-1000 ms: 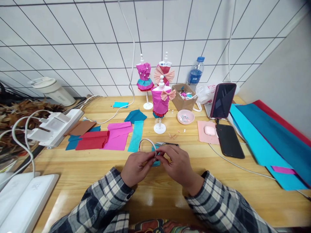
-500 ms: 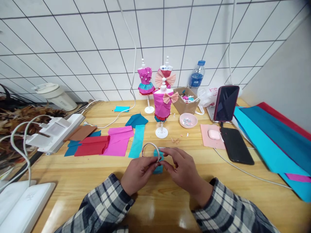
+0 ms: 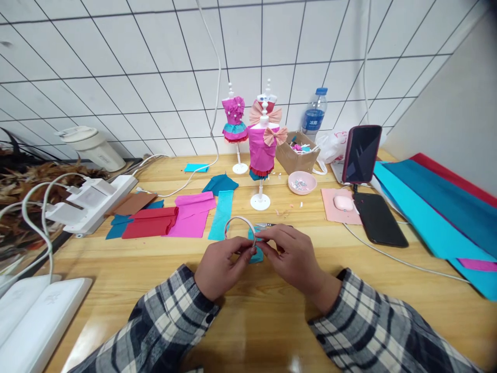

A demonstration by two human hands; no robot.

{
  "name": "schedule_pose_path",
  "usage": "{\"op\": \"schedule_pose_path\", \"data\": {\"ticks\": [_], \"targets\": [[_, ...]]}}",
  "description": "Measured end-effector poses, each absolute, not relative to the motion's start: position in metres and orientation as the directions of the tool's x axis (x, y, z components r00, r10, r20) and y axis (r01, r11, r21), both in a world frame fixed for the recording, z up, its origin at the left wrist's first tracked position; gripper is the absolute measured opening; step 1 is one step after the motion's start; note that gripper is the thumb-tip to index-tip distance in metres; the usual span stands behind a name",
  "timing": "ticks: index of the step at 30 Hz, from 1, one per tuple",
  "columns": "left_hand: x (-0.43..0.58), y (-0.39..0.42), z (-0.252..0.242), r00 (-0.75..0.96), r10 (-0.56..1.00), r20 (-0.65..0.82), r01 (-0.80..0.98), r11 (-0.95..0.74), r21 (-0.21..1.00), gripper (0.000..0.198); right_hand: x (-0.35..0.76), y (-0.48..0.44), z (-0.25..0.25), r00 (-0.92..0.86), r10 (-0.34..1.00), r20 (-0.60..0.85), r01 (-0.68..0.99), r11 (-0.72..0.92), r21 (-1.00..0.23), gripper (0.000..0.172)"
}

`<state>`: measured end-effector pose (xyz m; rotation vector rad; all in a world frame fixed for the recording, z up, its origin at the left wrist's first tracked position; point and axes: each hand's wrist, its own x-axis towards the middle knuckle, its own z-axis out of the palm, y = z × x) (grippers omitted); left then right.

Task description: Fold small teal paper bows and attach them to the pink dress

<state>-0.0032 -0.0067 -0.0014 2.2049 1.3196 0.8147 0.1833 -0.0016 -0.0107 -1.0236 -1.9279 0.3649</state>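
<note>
My left hand (image 3: 219, 267) pinches a thin pale ring, which looks like a narrow roll of tape (image 3: 239, 218), and holds it upright above the table. With thumb and forefinger, my right hand (image 3: 295, 261) pinches at the right edge of the same roll. Under the fingertips lies a small turquoise crepe paper piece (image 3: 257, 256), partly hidden by both hands. Metal tips, apparently of scissors (image 3: 264, 225), show just behind my right hand. Beyond stands a small white mannequin (image 3: 262, 147) in a magenta paper dress with a peach bow (image 3: 275, 137).
Magenta paper (image 3: 190, 220), red paper (image 3: 151, 223) and a turquoise strip (image 3: 221, 215) lie to the left. Two more dressed mannequins, a cardboard box (image 3: 293, 158) and a pink dish (image 3: 302, 183) stand behind. Phones (image 3: 378, 220), cables and large paper sheets (image 3: 438, 207) occupy the right.
The view has tipped slightly, so everything sits a little higher. My right fingertips have closed in to pinch at the roll's edge, and the scissor tips show more clearly.
</note>
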Motion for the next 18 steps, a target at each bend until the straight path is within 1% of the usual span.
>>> {"op": "schedule_pose_path", "data": {"ticks": [4,10,13,15,18], "targets": [[-0.0037,-0.0048,-0.0009,0.354,0.900,0.255,0.614,-0.429,0.662,0.015,0.1836,-0.0009,-0.0082,-0.278,0.792,0.544,0.510,0.601,-0.615,0.005],[-0.0072,-0.0013,0.0031,0.401,0.874,0.273,0.632,-0.480,0.608,0.021,0.1892,0.0040,-0.0062,-0.167,0.847,0.504,0.495,0.514,-0.701,0.001],[-0.0082,-0.0011,0.0047,0.403,0.866,0.295,0.625,-0.496,0.602,0.022,0.1906,0.0048,-0.0057,-0.150,0.855,0.497,0.492,0.500,-0.712,0.001],[-0.0090,-0.0013,0.0051,0.381,0.871,0.310,0.636,-0.490,0.596,0.022,0.1905,0.0035,-0.0044,-0.168,0.847,0.504,0.500,0.514,-0.697,0.001],[-0.0099,-0.0020,0.0066,0.303,0.894,0.330,0.672,-0.446,0.591,0.021,0.1890,-0.0009,-0.0012,-0.287,0.789,0.544,0.509,0.606,-0.611,0.004]]}}
